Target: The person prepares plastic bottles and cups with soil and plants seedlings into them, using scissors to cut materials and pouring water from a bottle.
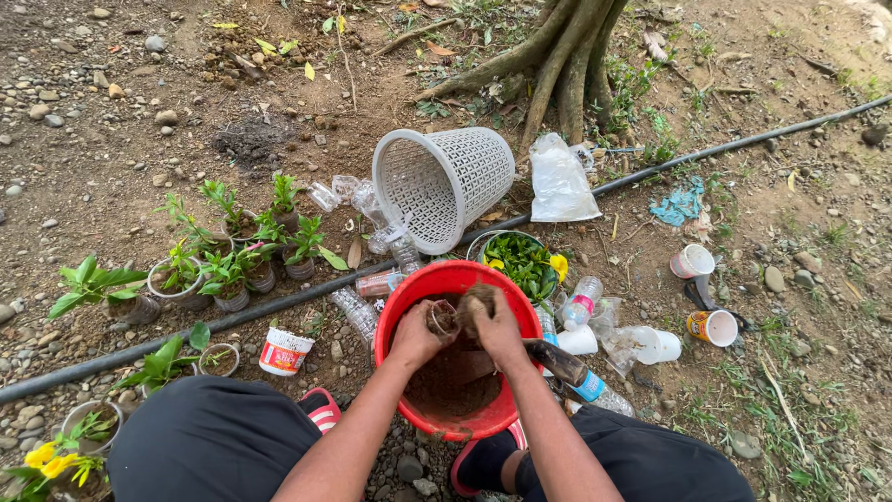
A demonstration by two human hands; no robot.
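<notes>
We note both hands over the round red plastic bucket of brown soil at the frame's six o'clock. The left hand grips a small clear plastic cup; the right hand is closed on a clump of soil just above it. In our judgement, keeping the cup over the bucket catches any spill. Bare stony ground surrounds us: seedling cups at nine o'clock, an overturned white lattice basket at twelve.
</notes>
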